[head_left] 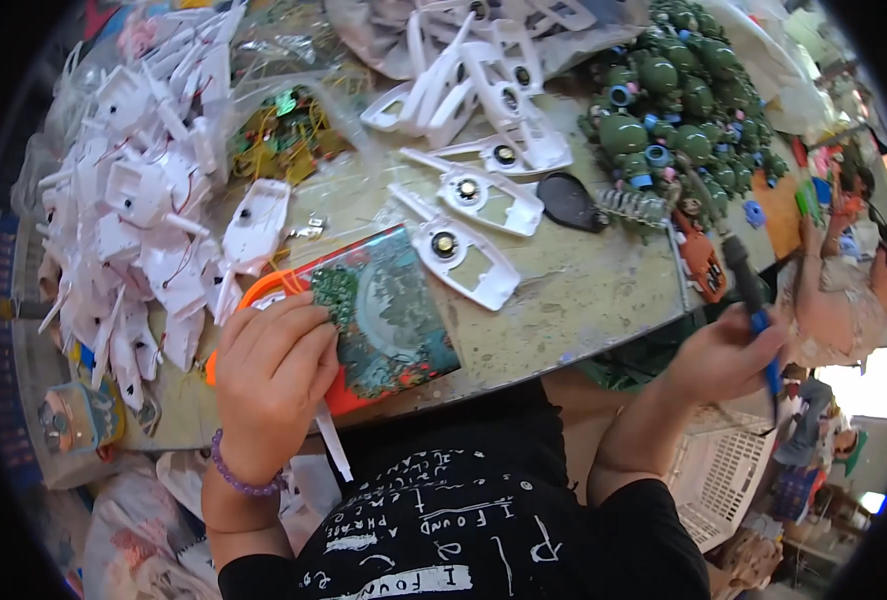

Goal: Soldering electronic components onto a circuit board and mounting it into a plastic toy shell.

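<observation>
My left hand [276,375], a beaded bracelet at its wrist, is closed on a white plastic housing [332,445] whose narrow stem sticks out toward me. The fingers cover most of that part. Beneath them lies an orange-red tray [349,398] with a dark, glossy panel [394,330]; a clump of small green circuit boards [336,295] rests by my fingertips. My right hand [729,355] is wrapped round the dark and blue handle of a soldering iron [747,275], out at the right. Its front end points toward a coiled spring stand [634,206]; the tip is hard to make out.
White housings with round speakers [464,188] lie ahead, beside a black oval piece [569,202]. White wired housings [134,200] heap up at left. Green round parts [659,75] pile at far right. An orange device [702,262] sits near the table edge; a white crate [719,475] stands below.
</observation>
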The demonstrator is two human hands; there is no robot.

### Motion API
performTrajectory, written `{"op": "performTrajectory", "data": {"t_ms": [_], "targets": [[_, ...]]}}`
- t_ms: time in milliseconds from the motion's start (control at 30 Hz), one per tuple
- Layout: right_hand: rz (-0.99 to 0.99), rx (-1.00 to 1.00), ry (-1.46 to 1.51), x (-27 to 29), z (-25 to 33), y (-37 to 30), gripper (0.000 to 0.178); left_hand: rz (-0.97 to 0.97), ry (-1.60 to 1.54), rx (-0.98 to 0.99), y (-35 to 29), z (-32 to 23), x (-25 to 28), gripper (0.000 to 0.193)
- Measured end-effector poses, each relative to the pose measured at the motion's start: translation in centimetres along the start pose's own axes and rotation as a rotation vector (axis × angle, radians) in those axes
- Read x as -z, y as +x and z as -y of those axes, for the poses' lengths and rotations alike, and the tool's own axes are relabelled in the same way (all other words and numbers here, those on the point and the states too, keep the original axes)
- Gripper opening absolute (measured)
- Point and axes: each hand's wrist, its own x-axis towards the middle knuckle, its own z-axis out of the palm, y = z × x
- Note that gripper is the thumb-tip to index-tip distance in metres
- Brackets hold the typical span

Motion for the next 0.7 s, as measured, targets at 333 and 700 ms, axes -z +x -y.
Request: {"op": "performTrajectory", "data": {"t_ms": [333, 700], "targets": [[0.351, -0.497, 0.167, -2.3, -5.3, 6.6, 0.022, -0.076, -0.066, 0.023, -0.1, 0.0, 0.3, 0.018], [0.465, -0.696, 0.402, -4.9, -2.2, -2.2, 0.017, -0.036, -0.285, 0.353, -1.3, 4.2, 0.2, 0.016]]}}
